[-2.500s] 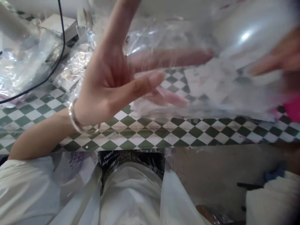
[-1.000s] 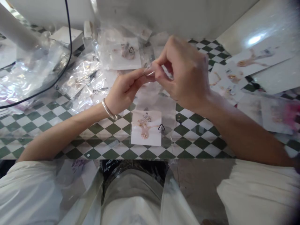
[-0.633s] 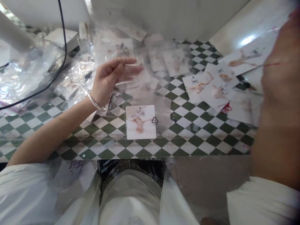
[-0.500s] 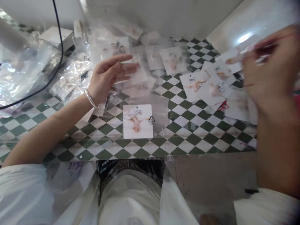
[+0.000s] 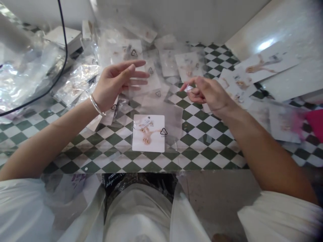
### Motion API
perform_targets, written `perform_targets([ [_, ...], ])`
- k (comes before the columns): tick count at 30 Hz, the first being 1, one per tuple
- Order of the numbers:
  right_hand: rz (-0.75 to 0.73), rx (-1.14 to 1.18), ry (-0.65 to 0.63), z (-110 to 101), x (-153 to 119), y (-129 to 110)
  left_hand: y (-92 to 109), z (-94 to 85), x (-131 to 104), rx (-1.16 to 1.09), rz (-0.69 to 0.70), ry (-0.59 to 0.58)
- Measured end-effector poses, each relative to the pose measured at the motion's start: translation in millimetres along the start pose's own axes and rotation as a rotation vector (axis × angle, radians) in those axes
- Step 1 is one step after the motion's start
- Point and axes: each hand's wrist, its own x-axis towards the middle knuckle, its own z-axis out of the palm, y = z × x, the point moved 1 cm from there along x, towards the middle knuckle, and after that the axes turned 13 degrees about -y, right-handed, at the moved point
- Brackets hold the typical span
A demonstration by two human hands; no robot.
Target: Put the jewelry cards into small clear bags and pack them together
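My left hand [image 5: 116, 79], a silver bangle on its wrist, is held over the bagged cards with its fingers stretched out and nothing in them. Across from it is my right hand [image 5: 208, 92], its fingers curled in; a small whitish bit shows near the fingertips, too small to name. Below and between both hands lies a white jewelry card [image 5: 156, 144] inside a clear plastic bag [image 5: 174, 117] marked with a recycling triangle. A pink and gold-toned piece of jewelry [image 5: 146, 136] is on that card. Neither hand touches it.
More bagged cards [image 5: 168, 62] lie behind my hands. Loose jewelry cards [image 5: 268, 64] overlap at the right, beside a bright pink item [image 5: 314, 124]. Crumpled clear bags [image 5: 22, 77] pile up at the left, where a black cable [image 5: 66, 50] hangs. The checkered table [image 5: 202, 158] ends near my lap.
My right hand has come from the far right toward the middle, near my left hand. A long card it was covering now shows at the right. My left hand has barely moved.
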Motion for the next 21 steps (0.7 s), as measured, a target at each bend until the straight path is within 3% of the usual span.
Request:
perform_targets([
  [4,0.067,0.026,0.049,-1,15,-3,5,0.4,4,0.019,0.027,0.026],
  [10,0.063,0.265,0.134,-5,30,-6,8,-2.5,6,-0.005,0.103,-0.009],
  [17,0.023,0.355,0.236,-4,37,-16,9,-6.3,7,-0.017,0.055,-0.033],
  [21,-0.009,0.337,0.268,-4,31,-21,7,-6.5,2,0.014,0.136,-0.025],
])
